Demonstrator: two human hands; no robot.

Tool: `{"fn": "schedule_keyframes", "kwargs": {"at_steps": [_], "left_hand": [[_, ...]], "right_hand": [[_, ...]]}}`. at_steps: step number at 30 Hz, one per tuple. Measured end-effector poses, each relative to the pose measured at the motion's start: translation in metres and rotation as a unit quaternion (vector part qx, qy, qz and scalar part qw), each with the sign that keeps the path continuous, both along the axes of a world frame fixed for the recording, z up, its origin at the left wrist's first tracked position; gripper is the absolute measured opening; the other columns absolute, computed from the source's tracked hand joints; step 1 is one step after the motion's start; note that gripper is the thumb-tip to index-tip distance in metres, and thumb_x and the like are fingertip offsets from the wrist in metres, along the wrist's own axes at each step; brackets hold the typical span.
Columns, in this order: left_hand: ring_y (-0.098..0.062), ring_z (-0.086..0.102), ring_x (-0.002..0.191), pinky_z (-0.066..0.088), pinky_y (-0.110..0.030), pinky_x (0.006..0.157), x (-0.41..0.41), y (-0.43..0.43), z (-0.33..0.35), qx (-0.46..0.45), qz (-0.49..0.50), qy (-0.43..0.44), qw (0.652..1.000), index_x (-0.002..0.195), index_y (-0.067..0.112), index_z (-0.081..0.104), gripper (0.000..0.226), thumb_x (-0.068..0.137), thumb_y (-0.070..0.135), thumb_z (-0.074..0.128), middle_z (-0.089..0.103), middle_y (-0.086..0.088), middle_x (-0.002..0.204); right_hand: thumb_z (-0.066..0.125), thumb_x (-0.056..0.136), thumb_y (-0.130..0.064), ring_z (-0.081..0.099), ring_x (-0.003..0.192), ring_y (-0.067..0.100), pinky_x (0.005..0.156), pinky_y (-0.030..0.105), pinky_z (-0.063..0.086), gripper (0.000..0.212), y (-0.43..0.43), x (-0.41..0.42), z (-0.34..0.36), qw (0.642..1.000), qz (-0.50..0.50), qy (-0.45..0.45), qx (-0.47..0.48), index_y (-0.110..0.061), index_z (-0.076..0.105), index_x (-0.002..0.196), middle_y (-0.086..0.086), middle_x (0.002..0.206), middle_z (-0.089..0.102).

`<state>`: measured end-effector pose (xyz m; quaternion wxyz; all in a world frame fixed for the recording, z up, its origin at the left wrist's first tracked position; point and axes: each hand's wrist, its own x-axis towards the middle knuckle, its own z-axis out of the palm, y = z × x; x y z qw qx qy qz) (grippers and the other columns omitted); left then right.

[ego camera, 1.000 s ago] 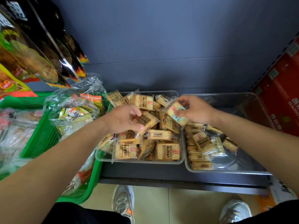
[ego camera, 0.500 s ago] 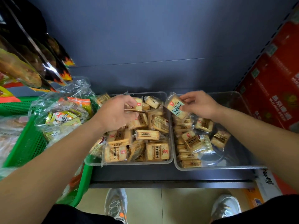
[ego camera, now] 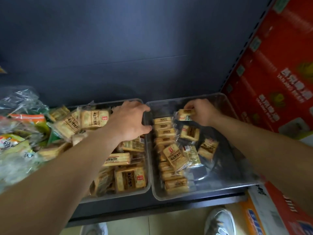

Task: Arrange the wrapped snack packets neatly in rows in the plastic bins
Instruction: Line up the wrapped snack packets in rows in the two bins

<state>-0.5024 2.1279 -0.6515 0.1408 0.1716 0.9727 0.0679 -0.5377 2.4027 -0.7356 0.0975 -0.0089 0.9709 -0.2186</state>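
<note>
Clear plastic, two bins side by side on a dark shelf [ego camera: 152, 209]; left bin [ego camera: 122, 195] filled with heaped packets [ego camera: 129, 178], tan and wrapped, lying at all angles; right bin [ego camera: 223, 180] with a row of packets [ego camera: 166, 133] standing on edge along its left wall; loose packets [ego camera: 189, 133] lying flat beside that row, toward the middle. Left hand [ego camera: 130, 121]: over the back right corner of the left bin, fingers curled at the adjoining rims; whether it grips anything cannot be told. Right hand [ego camera: 201, 112]: at the back of the right bin, fingertips pinching one held packet [ego camera: 185, 114], just beyond the row's far end. Red cartons [ego camera: 271, 82] at right; bagged snacks [ego camera: 20, 141] at left.
</note>
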Motion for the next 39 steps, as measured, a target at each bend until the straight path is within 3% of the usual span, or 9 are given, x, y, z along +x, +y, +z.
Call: {"fn": "schedule_keyframes", "kwargs": {"at_steps": [3, 9, 13, 17, 22, 27, 30, 35, 39], "left_hand": [[-0.023, 0.034, 0.145, 0.020, -0.050, 0.122, -0.003, 0.001, -0.010, -0.028, -0.012, -0.017, 0.999, 0.148, 0.035, 0.042, 0.072, 0.085, 0.058, 0.069, 0.042, 0.005, 0.155], [-0.019, 0.032, 0.146, 0.013, -0.047, 0.122, -0.001, -0.001, -0.018, -0.052, -0.038, -0.012, 0.998, 0.148, 0.035, 0.042, 0.069, 0.088, 0.060, 0.065, 0.038, 0.009, 0.155], [-0.018, 0.028, 0.148, 0.011, -0.045, 0.122, 0.001, -0.005, -0.018, -0.049, -0.055, -0.014, 0.997, 0.146, 0.037, 0.043, 0.065, 0.089, 0.060, 0.063, 0.034, 0.011, 0.158], [-0.018, 0.026, 0.149, 0.009, -0.045, 0.123, 0.002, -0.007, -0.020, -0.046, -0.058, -0.017, 0.997, 0.147, 0.039, 0.043, 0.064, 0.089, 0.060, 0.063, 0.031, 0.011, 0.160], [-0.017, 0.024, 0.150, 0.008, -0.042, 0.123, 0.003, -0.008, -0.019, -0.041, -0.058, -0.019, 0.997, 0.147, 0.039, 0.042, 0.064, 0.090, 0.058, 0.063, 0.030, 0.011, 0.161], [-0.017, 0.023, 0.150, 0.007, -0.043, 0.123, 0.004, -0.009, -0.019, -0.038, -0.063, -0.023, 0.997, 0.147, 0.040, 0.042, 0.064, 0.090, 0.058, 0.064, 0.029, 0.012, 0.161], [-0.017, 0.021, 0.150, 0.007, -0.042, 0.123, 0.004, -0.009, -0.020, -0.038, -0.060, -0.023, 0.997, 0.147, 0.041, 0.042, 0.063, 0.090, 0.058, 0.063, 0.028, 0.013, 0.161], [-0.017, 0.020, 0.151, 0.005, -0.042, 0.123, 0.005, -0.008, -0.019, -0.044, -0.057, -0.027, 0.997, 0.147, 0.042, 0.041, 0.062, 0.091, 0.058, 0.062, 0.027, 0.013, 0.162], [-0.017, 0.020, 0.151, 0.005, -0.042, 0.123, 0.005, -0.007, -0.017, -0.041, -0.056, -0.031, 0.997, 0.147, 0.042, 0.041, 0.061, 0.091, 0.058, 0.061, 0.026, 0.013, 0.162]], "right_hand": [[0.071, 0.087, -0.010, 0.065, 0.111, 0.020, 0.094, 0.039, 0.054, 0.038, -0.004, 0.000, -0.019, 0.999, -0.013, 0.001, 0.041, -0.030, 0.070, 0.120, -0.004, 0.118, 0.071], [0.067, 0.092, -0.017, 0.057, 0.115, 0.023, 0.091, 0.040, 0.052, 0.045, -0.008, 0.007, -0.034, 0.995, -0.021, 0.029, 0.095, -0.042, 0.063, 0.129, -0.001, 0.121, 0.066], [0.063, 0.095, -0.019, 0.054, 0.112, 0.028, 0.085, 0.042, 0.052, 0.043, -0.006, 0.019, -0.033, 0.990, -0.021, 0.045, 0.135, -0.039, 0.061, 0.133, 0.001, 0.123, 0.054], [0.062, 0.092, -0.008, 0.057, 0.109, 0.030, 0.082, 0.044, 0.054, 0.037, -0.001, 0.023, -0.031, 0.983, -0.079, 0.070, 0.149, -0.029, 0.066, 0.123, 0.005, 0.117, 0.055], [0.067, 0.089, 0.002, 0.062, 0.106, 0.023, 0.092, 0.037, 0.053, 0.029, -0.013, 0.019, -0.038, 0.998, -0.040, 0.042, 0.031, -0.021, 0.073, 0.107, 0.000, 0.113, 0.060], [0.065, 0.093, 0.000, 0.061, 0.099, 0.010, 0.084, 0.023, 0.046, 0.022, -0.001, 0.018, -0.035, 0.992, -0.084, 0.012, -0.094, -0.016, 0.073, 0.107, -0.001, 0.109, 0.068], [0.068, 0.091, -0.005, 0.061, 0.102, 0.018, 0.088, 0.026, 0.046, 0.024, 0.008, 0.018, -0.038, 0.995, -0.089, 0.023, -0.039, -0.017, 0.071, 0.111, 0.001, 0.114, 0.060], [0.078, 0.085, -0.019, 0.055, 0.121, 0.024, 0.106, 0.036, 0.045, 0.059, -0.002, 0.017, -0.047, 0.997, -0.062, -0.056, -0.003, -0.018, 0.055, 0.140, 0.007, 0.132, 0.055], [0.075, 0.087, -0.019, 0.059, 0.112, 0.026, 0.097, 0.035, 0.046, 0.037, -0.004, 0.019, -0.045, 0.993, -0.066, -0.087, 0.036, -0.023, 0.065, 0.123, 0.007, 0.129, 0.049]]}}
